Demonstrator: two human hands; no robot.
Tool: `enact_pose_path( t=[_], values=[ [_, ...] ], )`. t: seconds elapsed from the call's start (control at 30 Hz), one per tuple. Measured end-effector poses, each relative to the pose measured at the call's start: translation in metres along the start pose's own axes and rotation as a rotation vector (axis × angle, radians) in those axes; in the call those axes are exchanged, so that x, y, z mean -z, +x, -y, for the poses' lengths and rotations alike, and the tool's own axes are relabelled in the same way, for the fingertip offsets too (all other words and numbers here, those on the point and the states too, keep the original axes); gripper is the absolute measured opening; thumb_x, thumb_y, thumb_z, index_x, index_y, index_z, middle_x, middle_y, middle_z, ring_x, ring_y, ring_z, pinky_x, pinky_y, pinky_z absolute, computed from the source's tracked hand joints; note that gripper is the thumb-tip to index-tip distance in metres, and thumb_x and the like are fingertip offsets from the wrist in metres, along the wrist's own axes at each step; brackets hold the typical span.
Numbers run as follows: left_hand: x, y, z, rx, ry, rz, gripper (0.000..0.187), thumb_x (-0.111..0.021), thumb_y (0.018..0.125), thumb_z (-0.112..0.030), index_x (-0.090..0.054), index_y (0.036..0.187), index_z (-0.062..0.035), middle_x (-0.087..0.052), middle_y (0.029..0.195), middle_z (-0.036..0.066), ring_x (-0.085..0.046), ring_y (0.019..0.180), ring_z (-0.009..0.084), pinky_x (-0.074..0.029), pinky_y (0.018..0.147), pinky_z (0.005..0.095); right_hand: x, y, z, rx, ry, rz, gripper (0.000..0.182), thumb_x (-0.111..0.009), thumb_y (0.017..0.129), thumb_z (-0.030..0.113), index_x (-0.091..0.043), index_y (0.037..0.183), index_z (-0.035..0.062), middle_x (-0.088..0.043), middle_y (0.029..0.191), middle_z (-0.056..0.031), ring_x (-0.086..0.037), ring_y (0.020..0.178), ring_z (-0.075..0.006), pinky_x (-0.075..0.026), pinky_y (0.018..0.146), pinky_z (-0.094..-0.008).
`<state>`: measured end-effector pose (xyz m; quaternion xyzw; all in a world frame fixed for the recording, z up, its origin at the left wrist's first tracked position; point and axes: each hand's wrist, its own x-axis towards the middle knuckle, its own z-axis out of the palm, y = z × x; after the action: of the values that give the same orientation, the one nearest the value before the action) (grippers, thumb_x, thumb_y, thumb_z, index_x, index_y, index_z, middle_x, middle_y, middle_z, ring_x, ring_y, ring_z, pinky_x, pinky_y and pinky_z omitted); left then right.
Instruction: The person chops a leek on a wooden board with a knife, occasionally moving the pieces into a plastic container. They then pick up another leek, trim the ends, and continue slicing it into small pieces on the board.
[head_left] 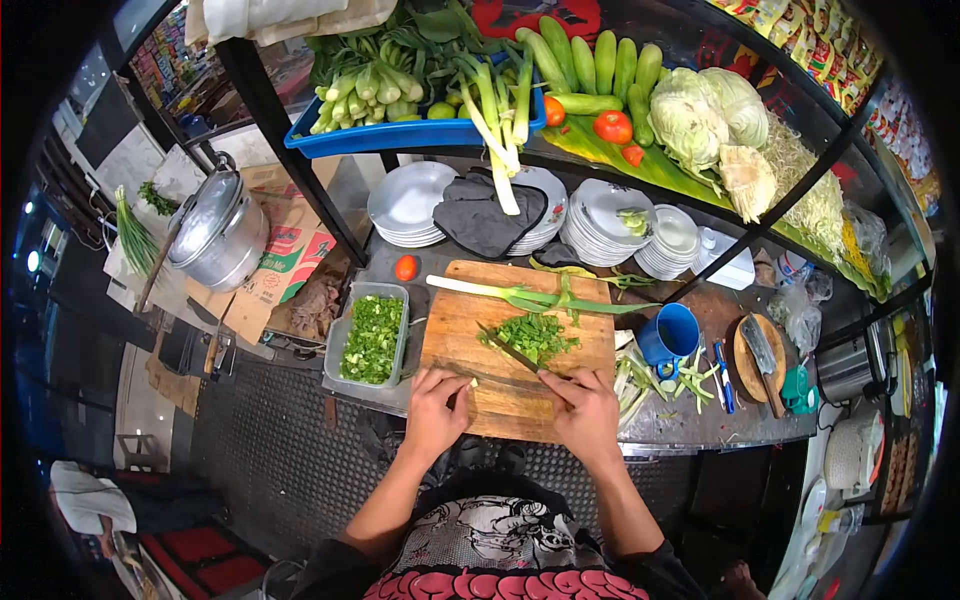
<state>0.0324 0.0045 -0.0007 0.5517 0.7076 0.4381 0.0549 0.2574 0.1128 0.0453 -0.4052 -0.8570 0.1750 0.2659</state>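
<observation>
Chopped greens [548, 340]: heaped on the wooden cutting board [450, 345], toward its right half. Left hand [437, 408]: at the board's near left edge, thumb and fingers pinched on a small pale piece [474, 382]. Right hand [590, 412]: closed round the handle of the knife [512, 350], blade reaching into the greens. Board set on a grey worktop [690, 430], with dark ribbed matting [290, 430] below. Just left of the board, a clear tub [370, 340] of cut greens; beyond it, a tomato [406, 267]. Across the board's far end, a long leek [480, 288], overhanging the right edge. To the right, trimmings [632, 380], a blue mug [670, 335] and a cleaver [763, 355] on a round wooden block [745, 372]. Farther back, stacked plates [408, 200], partly under dark cloth [488, 215]. Above, a blue tray [420, 137] of leafy vegetables, plus cucumbers [605, 65] and cabbages [690, 115]. Off left, a lidded pot [220, 225] on cardboard. Knife handle largely hidden by the right hand. Bagged items at right: contents impossible to make out. Room margins cut off by the dark lens border.
</observation>
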Motion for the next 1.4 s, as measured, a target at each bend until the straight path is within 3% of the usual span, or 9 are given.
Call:
enact_pose_path(
  t=[0.47, 0.57, 0.67, 0.77, 0.87, 0.97, 1.1, 1.13, 1.4],
  values=[
    [-0.004, 0.002, 0.001, -0.039, -0.014, -0.062, 0.010, -0.077, 0.086, 0.001, -0.080, 0.095, -0.0006, -0.071, 0.091, 0.013, -0.064, 0.087, 0.0347, -0.051, 0.082, 0.0431, 0.005, -0.016, 0.003, 0.026, 0.075, -0.027, 0.041, -0.076, 0.078, -0.002, -0.086, 0.112, 0.0190, -0.071, 0.095, -0.0060, -0.065, 0.092, -0.0302, -0.055, 0.083, -0.0419],
    [-0.002, 0.001, 0.000, -0.026, -0.005, -0.060, 0.010, -0.077, 0.086, 0.001, -0.079, 0.095, -0.0004, -0.071, 0.091, 0.014, -0.065, 0.088, 0.0349, -0.051, 0.082, 0.0433, 0.004, -0.021, -0.003, -0.003, 0.193, -0.043, 0.042, -0.075, 0.078, -0.006, -0.085, 0.114, 0.0132, -0.072, 0.097, -0.0103, -0.065, 0.091, -0.0320, -0.056, 0.078, -0.0390],
    [-0.003, 0.001, 0.000, -0.020, -0.012, -0.056, 0.010, -0.077, 0.085, 0.001, -0.079, 0.095, 0.0000, -0.071, 0.091, 0.014, -0.065, 0.088, 0.0350, -0.051, 0.082, 0.0433, 0.008, -0.027, -0.007, -0.082, 0.317, -0.032, 0.042, -0.073, 0.086, -0.005, -0.080, 0.125, 0.0081, -0.072, 0.099, -0.0121, -0.067, 0.092, -0.0252, -0.054, 0.080, -0.0352],
    [-0.001, 0.003, -0.002, -0.006, -0.028, -0.046, 0.010, -0.077, 0.085, 0.002, -0.079, 0.095, 0.0004, -0.071, 0.091, 0.014, -0.065, 0.088, 0.0352, -0.052, 0.081, 0.0431, 0.015, -0.036, 0.002, -0.354, 0.547, 0.082, 0.040, -0.069, 0.093, 0.000, -0.075, 0.132, 0.0065, -0.074, 0.100, -0.0183, -0.071, 0.089, -0.0296, -0.056, 0.082, -0.0347],
    [0.000, 0.008, -0.001, -0.010, -0.024, -0.045, 0.011, -0.078, 0.085, 0.003, -0.079, 0.095, 0.0005, -0.071, 0.091, 0.014, -0.065, 0.088, 0.0351, -0.052, 0.081, 0.0428, -0.009, -0.059, -0.005, -0.144, 0.568, 0.043, 0.046, -0.069, 0.097, 0.005, -0.066, 0.143, 0.0038, -0.074, 0.105, -0.0228, -0.074, 0.092, -0.0310, -0.056, 0.088, -0.0347],
    [0.000, 0.011, -0.001, 0.002, -0.011, -0.036, 0.011, -0.077, 0.086, 0.002, -0.080, 0.096, 0.0004, -0.071, 0.093, 0.014, -0.065, 0.090, 0.0345, -0.053, 0.084, 0.0429, 0.006, -0.062, 0.033, -0.340, 0.559, 0.293, 0.050, -0.068, 0.097, 0.004, -0.061, 0.147, 0.0029, -0.074, 0.111, -0.0257, -0.076, 0.099, -0.0347, -0.056, 0.092, -0.0376],
    [0.000, 0.010, -0.003, 0.025, -0.008, -0.027, 0.012, -0.078, 0.085, 0.002, -0.080, 0.096, 0.0003, -0.071, 0.092, 0.013, -0.065, 0.089, 0.0339, -0.054, 0.084, 0.0425, -0.006, -0.064, 0.038, -0.271, 0.507, 0.344, 0.059, -0.065, 0.100, 0.003, -0.051, 0.157, 0.0062, -0.072, 0.117, -0.0303, -0.073, 0.104, -0.0472, -0.058, 0.091, -0.0464],
    [0.000, 0.008, -0.003, 0.021, -0.013, -0.025, 0.012, -0.078, 0.085, 0.002, -0.080, 0.096, 0.0003, -0.072, 0.092, 0.013, -0.065, 0.089, 0.0337, -0.054, 0.083, 0.0423, -0.012, -0.066, 0.033, -0.135, 0.429, 0.300, 0.062, -0.063, 0.101, 0.007, -0.045, 0.161, 0.0077, -0.071, 0.117, -0.0322, -0.071, 0.100, -0.0516, -0.058, 0.088, -0.0525],
    [0.000, 0.004, -0.006, 0.031, -0.040, -0.037, 0.013, -0.080, 0.082, 0.004, -0.080, 0.095, 0.0007, -0.072, 0.091, 0.013, -0.066, 0.088, 0.0328, -0.055, 0.081, 0.0410, -0.020, -0.068, 0.043, -0.045, 0.343, 0.370, 0.066, -0.060, 0.102, 0.008, -0.037, 0.164, 0.0068, -0.065, 0.125, -0.0362, -0.070, 0.096, -0.0535, -0.059, 0.082, -0.0557]
  ],
)
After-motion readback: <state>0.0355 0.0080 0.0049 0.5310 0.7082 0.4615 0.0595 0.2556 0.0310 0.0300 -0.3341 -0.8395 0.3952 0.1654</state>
